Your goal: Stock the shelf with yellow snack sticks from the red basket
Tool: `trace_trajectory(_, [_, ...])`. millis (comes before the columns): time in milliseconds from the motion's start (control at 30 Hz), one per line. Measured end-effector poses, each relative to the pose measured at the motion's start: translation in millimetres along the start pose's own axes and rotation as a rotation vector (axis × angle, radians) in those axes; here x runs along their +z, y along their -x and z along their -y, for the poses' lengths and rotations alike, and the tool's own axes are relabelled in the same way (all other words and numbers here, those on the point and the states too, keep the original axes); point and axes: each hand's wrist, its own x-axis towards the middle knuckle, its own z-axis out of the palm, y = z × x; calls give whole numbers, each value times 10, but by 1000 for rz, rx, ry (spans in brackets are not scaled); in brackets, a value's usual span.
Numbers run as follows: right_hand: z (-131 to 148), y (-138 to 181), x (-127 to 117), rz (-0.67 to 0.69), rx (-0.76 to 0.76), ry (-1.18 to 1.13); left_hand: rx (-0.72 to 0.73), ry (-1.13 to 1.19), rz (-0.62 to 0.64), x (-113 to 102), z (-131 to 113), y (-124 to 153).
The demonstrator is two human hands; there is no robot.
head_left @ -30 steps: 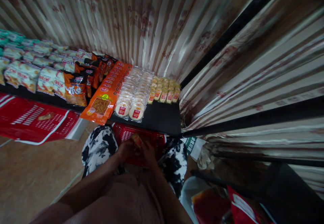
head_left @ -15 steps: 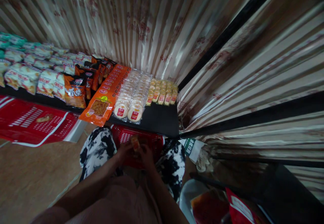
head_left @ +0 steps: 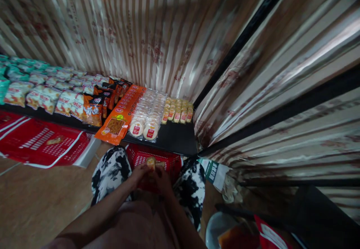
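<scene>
Low between my knees, a small yellow snack packet (head_left: 151, 163) is pinched between the fingers of my left hand (head_left: 139, 172) and my right hand (head_left: 162, 179). Both hands are closed on it, though the right fingertips are dark and partly hidden. Just beneath them is a red plastic bag (head_left: 173, 162) with a white print. Similar yellow packets (head_left: 182, 113) stand in short rows on the black shelf (head_left: 177, 138) ahead. Beside those lie clear-wrapped round crackers (head_left: 151, 128) in two overlapping rows.
Left of the crackers are a long orange snack packet (head_left: 114, 126), orange-black bags (head_left: 92, 110), white bags (head_left: 43, 98) and green bags (head_left: 15, 72). A red bag (head_left: 53, 144) hangs at the shelf's left front. Black poles (head_left: 242, 44) and a striped curtain (head_left: 157, 24) enclose the shelf.
The camera view has shifted slightly, so the shelf goods sit lower in it. My hands stay together on the packet, which has turned a little and shows more yellow.
</scene>
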Motion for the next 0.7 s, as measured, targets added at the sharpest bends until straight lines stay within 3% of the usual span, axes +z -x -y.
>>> trace_trajectory(200, [3, 0, -11, 22, -37, 7, 104, -75, -101, 76, -32, 43])
trace_trajectory(467, [-7, -43, -72, -144, -73, 101, 246, -215, -147, 222, -82, 88])
trace_trajectory(700, [195, -13, -172, -182, -141, -86, 373, -366, -112, 313, -155, 76])
